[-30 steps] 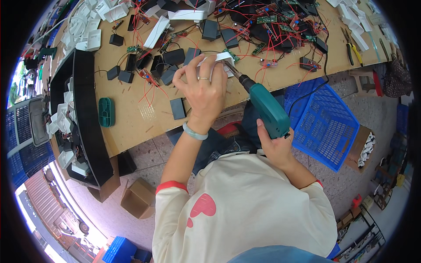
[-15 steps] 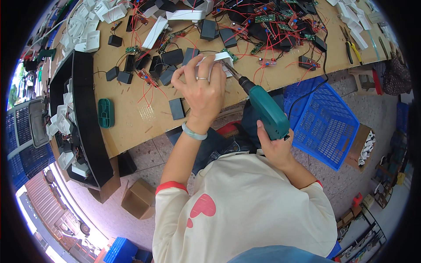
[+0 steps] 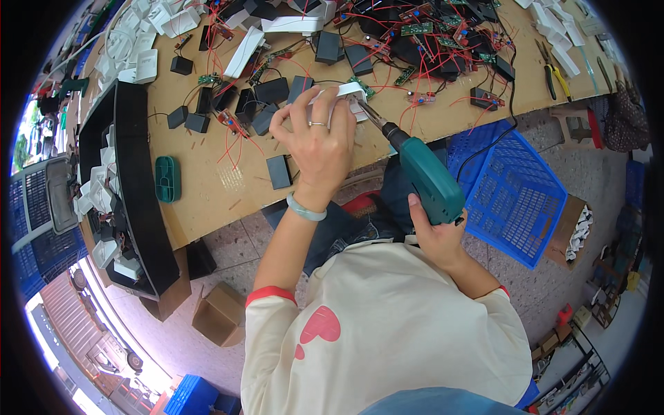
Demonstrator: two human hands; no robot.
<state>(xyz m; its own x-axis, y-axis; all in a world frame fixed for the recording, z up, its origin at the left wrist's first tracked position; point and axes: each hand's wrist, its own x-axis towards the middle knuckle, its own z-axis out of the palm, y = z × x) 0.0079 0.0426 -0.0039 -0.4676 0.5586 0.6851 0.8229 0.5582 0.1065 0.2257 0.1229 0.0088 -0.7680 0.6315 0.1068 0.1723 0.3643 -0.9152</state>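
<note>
My left hand (image 3: 319,142) is closed on a white plastic housing (image 3: 353,90) at the front of the bench, its fingers curled over and hiding much of the piece. My right hand (image 3: 438,236) grips a green electric screwdriver (image 3: 430,174) by its rear end. The screwdriver slants up and left, and its metal bit is at the right side of the housing. Whether the tip touches a screw is too small to tell. A black box-shaped part (image 3: 279,172) with a short wire lies just below my left hand.
Circuit boards (image 3: 417,29) with red wires and black boxes crowd the bench's back. A black bin (image 3: 135,173) with white parts and a green divided tray (image 3: 167,178) are left. Pliers (image 3: 553,72) lie right. A blue crate (image 3: 512,197) stands beside the bench; a black cord hangs over it.
My right hand and the screwdriver have shifted slightly to the right and down, with the bit drawn back a little. My left hand and the housing have barely moved.
</note>
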